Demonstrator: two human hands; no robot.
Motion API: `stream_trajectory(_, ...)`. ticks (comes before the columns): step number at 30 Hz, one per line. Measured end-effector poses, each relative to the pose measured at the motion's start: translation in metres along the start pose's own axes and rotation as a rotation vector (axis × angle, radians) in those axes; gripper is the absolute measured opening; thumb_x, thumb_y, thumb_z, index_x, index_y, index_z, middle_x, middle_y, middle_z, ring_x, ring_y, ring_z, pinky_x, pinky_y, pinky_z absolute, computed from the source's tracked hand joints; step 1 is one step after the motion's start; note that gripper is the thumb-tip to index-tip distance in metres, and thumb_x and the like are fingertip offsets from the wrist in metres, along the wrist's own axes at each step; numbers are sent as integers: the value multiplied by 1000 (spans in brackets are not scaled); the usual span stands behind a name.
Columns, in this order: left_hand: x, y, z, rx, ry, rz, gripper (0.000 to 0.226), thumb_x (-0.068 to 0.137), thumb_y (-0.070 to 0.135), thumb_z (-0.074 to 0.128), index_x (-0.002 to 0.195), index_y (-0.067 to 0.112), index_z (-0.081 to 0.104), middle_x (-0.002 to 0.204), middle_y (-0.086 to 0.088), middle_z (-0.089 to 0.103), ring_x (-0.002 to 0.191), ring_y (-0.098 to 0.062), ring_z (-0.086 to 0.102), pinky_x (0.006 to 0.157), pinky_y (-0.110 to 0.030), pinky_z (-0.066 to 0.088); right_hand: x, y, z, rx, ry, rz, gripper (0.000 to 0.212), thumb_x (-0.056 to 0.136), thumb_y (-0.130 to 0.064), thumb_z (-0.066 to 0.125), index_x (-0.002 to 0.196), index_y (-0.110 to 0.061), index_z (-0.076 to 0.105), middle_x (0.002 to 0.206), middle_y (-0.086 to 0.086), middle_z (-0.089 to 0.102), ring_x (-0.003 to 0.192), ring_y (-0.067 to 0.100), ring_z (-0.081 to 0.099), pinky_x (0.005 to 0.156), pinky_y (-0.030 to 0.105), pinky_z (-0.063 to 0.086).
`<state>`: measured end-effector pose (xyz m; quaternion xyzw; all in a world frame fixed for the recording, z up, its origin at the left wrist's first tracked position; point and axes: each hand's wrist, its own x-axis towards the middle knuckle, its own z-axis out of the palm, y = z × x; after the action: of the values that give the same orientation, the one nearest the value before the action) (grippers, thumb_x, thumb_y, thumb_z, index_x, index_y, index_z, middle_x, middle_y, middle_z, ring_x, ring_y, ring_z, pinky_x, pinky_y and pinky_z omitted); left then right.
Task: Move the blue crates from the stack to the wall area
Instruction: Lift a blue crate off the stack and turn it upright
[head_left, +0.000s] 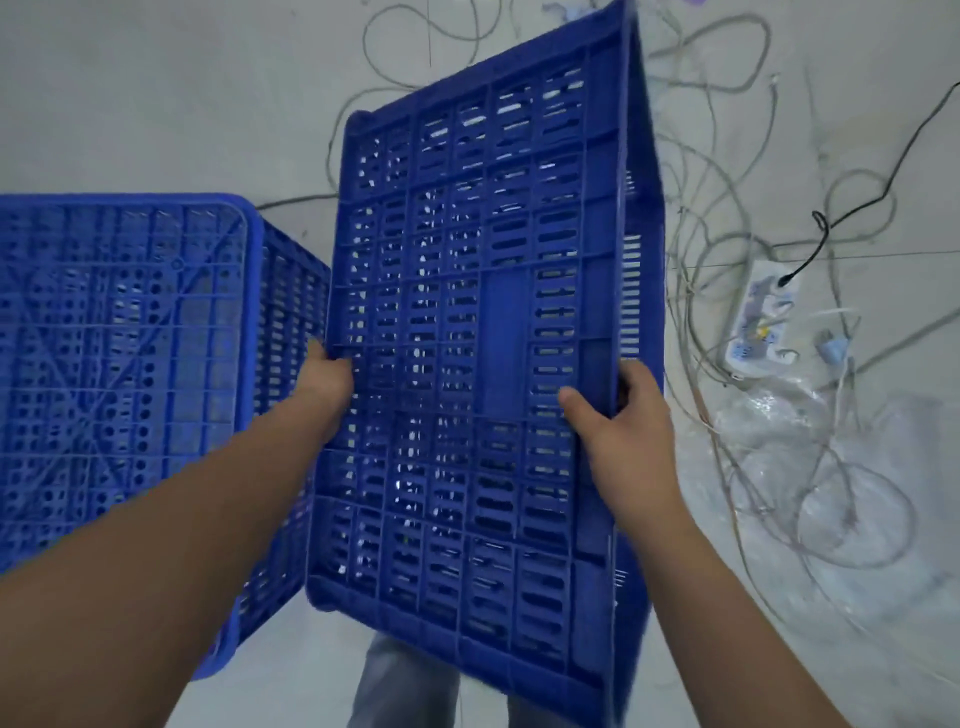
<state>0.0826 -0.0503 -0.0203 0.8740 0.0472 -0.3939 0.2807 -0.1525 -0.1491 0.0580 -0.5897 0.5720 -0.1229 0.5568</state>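
I hold a blue slotted crate (467, 312) in the air in front of me, tilted so its perforated underside faces me. My left hand (327, 376) grips its left edge. My right hand (621, 421) is wrapped around its right rim, thumb on the near face. To the left stands the stack of blue crates (130, 364), upside down, with the top crate's grid base showing. The held crate is clear of the stack, with a narrow gap between them.
Grey and black cables (753, 208) sprawl over the pale floor to the right and behind the crate. A white power strip (761, 317) and crumpled clear plastic (810, 467) lie at the right. My trouser legs (405, 686) show below the crate.
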Motion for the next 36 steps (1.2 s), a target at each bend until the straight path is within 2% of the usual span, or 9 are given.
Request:
stream_trajectory(5,-61,18,12,-69,-131,161,63,100,40,37,153,29,6,162,8,3,150,-17,7,121,-47,14,-9,-12,43,74,-7,12,28,89,-21,63,114,-11,53,77,-10,57,55,-4,51,50,9,43)
stream_trajectory(12,-129,36,24,114,-326,285,94,69,72,59,147,51,10,161,17,-4,147,-18,-20,118,-57,3,-22,-27,73,291,-205,32,19,91,-16,57,76,-22,49,61,-15,57,56,-5,53,56,17,44)
stream_trajectory(14,-125,41,21,130,-309,261,93,71,60,67,146,52,12,161,14,0,148,-20,-13,118,-56,11,-22,-17,61,408,-366,17,4,90,-18,56,87,-16,59,74,-18,63,73,-3,60,68,19,50)
stream_trajectory(17,-122,43,20,225,-308,281,90,76,46,67,147,51,11,161,11,3,149,-24,-3,116,-53,22,-19,0,37,454,-455,73,24,85,-28,48,99,-22,66,86,-16,67,83,-1,62,75,20,52)
stream_trajectory(22,-126,51,27,403,-243,296,100,57,57,56,147,51,13,162,3,9,133,-41,42,101,-53,43,-23,11,26,339,-652,177,38,82,-37,54,120,-39,52,115,-27,61,114,-7,56,87,16,50)
stream_trajectory(25,-130,55,32,397,-252,311,103,52,57,53,147,49,16,162,0,11,121,-48,51,97,-55,47,-32,1,37,404,-720,185,32,86,-14,61,113,-30,55,100,-21,70,102,-4,63,83,14,50)
stream_trajectory(28,-132,55,29,306,-270,300,101,52,52,59,145,49,22,161,2,15,108,-34,63,92,-52,51,-40,3,48,381,-608,163,40,82,-9,59,115,-30,54,99,1,68,95,13,63,85,33,55)
stream_trajectory(31,-130,51,24,158,-309,269,93,60,38,69,145,45,29,141,14,48,75,-21,68,83,-47,56,-48,7,58,224,-469,135,39,85,-2,51,108,-33,52,92,23,59,68,23,50,61,37,45)
stream_trajectory(36,-114,28,29,-63,-394,175,79,71,16,71,143,34,43,100,11,73,88,-16,68,86,-49,56,-53,18,71,48,-442,108,24,89,-3,48,108,-18,46,67,4,47,44,8,36,43,25,32)
